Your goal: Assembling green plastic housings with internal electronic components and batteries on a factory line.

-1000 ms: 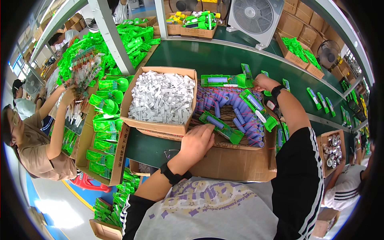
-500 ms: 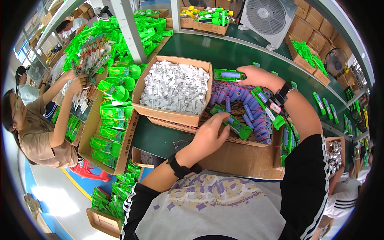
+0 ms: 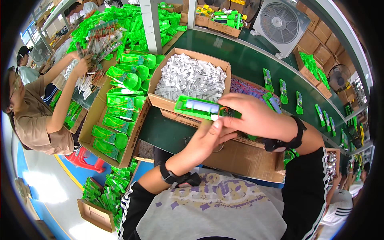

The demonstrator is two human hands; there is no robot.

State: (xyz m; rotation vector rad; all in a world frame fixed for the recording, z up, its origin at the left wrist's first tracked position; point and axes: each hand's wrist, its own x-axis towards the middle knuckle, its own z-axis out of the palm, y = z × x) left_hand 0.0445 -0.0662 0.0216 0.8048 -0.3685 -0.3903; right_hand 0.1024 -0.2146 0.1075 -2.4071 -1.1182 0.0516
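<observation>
In front of me, both hands meet at a green plastic half-shell [image 3: 181, 105] with a lilac cylindrical battery cell [image 3: 202, 106] lying lengthwise in it. My right hand [image 3: 258, 118] grips its right end, where thin red and dark wires show between the fingers. From below, my left hand [image 3: 202, 140] closes on the shell's near edge, its fingertips close to the right thumb. A small white piece [image 3: 214, 117] sits by those fingertips; its kind is unclear. Behind my right hand, a box of lilac cells [image 3: 252, 90] is partly hidden.
A carton of white plastic pieces [image 3: 192, 78] stands beyond my hands. Left of it is a carton of wired green shells [image 3: 120, 108]. Filled shells [image 3: 283, 91] stand along the green belt [image 3: 240, 52]. A co-worker [image 3: 36, 112] handles wired parts at left; a fan [image 3: 282, 24] stands behind.
My right hand has brought the shell with its cell from above the cell box leftward and nearer. My left hand has left another green shell and joined the right. The view has shifted.
</observation>
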